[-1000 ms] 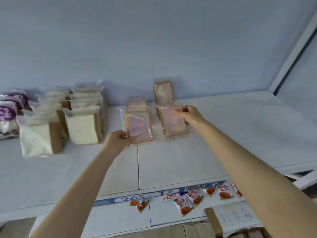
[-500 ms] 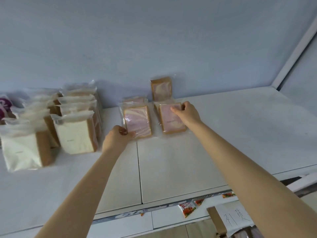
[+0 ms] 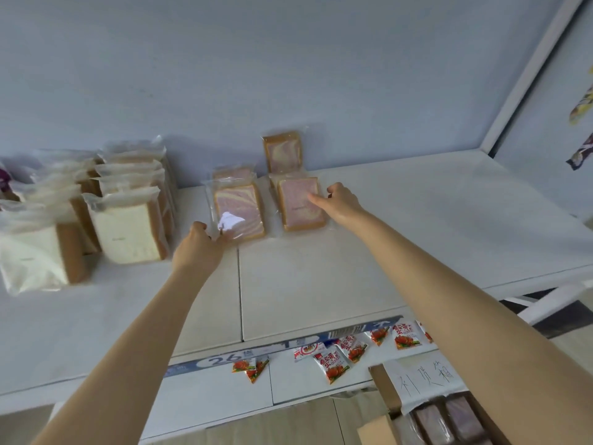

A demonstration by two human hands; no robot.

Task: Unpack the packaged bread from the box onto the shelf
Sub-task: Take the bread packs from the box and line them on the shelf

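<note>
Two packs of pink-swirl bread lie flat on the white shelf (image 3: 321,284). My left hand (image 3: 199,248) pinches the near corner of the left pack (image 3: 239,210). My right hand (image 3: 340,202) touches the right side of the right pack (image 3: 300,203), fingers over its wrapper. A third pack (image 3: 283,152) leans upright against the back wall, and another lies behind the left pack. The cardboard box (image 3: 417,412) stands at the bottom right, with more wrapped bread showing inside.
Several bags of white sliced bread (image 3: 128,226) stand in rows at the left. Small red snack packets (image 3: 333,364) lie on the lower shelf below a blue price strip. A white upright frames the shelf's right end.
Both hands have stayed on the two flat packs, which lie slightly farther back. The view has tilted down, so the lower shelf and the box show again.
</note>
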